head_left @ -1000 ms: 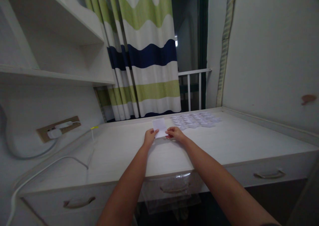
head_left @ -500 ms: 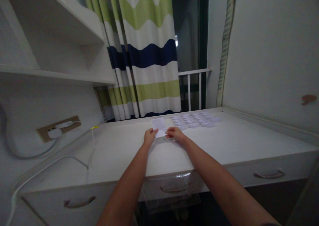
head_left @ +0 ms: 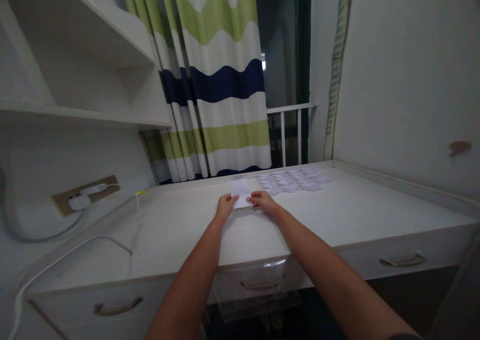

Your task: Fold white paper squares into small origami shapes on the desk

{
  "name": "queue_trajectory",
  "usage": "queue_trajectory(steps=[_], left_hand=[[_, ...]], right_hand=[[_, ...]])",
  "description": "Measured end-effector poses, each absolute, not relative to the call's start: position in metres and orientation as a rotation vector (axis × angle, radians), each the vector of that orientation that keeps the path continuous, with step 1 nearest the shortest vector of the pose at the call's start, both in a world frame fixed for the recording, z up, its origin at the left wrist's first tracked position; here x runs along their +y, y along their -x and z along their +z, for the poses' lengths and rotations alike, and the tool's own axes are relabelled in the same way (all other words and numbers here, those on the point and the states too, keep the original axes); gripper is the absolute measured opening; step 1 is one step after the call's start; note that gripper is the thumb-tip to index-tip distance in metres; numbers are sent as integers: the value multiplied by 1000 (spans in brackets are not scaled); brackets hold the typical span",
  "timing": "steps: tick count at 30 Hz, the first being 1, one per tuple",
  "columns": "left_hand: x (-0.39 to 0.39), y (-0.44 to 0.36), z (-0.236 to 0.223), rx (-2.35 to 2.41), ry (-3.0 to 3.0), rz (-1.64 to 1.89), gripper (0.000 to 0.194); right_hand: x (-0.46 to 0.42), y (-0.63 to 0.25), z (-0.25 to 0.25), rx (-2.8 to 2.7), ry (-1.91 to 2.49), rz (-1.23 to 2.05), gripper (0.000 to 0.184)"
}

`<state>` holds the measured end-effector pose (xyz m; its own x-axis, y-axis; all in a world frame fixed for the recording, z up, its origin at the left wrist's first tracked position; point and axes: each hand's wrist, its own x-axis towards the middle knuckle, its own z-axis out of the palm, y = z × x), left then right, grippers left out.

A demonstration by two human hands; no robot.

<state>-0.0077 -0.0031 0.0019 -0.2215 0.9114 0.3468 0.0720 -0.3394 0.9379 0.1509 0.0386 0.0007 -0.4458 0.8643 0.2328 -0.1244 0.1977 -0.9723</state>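
A small white paper sheet (head_left: 240, 193) lies on the pale wooden desktop (head_left: 176, 230), its lower edge between my hands. My left hand (head_left: 226, 206) pinches the sheet's left side. On the right side, my right hand (head_left: 263, 199) holds the lower corner with its fingertips. Beyond the sheet, to the right, lies a flat spread of several small white paper pieces (head_left: 292, 180), not touching either hand. Part of the sheet is hidden by my fingers.
Drawers with metal handles (head_left: 403, 260) run below the desk's front edge. A wall socket (head_left: 85, 196) with a white cable (head_left: 75, 250) sits at left, below white shelves (head_left: 82, 65). A striped curtain (head_left: 221, 85) hangs behind the desk; a wall borders its right side.
The view has shifted slightly left. My hands and the paper sheet stay in nearly the same place on the desk.
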Motion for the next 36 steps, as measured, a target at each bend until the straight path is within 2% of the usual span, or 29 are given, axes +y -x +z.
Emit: queue_trajectory(steps=[7, 12, 27, 33, 36], left_hand=[[-7, 6, 4, 1250, -1430, 1562, 33], [-5, 6, 3, 1238, -1403, 1543, 37], [-8, 5, 1, 1215, -1358, 1482, 28], [-5, 6, -2, 1105, -1323, 1502, 34], [-3, 7, -4, 1128, -1322, 1484, 29]], right_hand=[[48, -150, -2, -1481, 688, 1312, 26], [50, -151, -3, -1523, 716, 1260, 24], [42, -152, 3, -1451, 660, 1344, 24], [37, -154, 5, -1476, 646, 1358, 21], [37, -153, 4, -1464, 643, 1381, 22]])
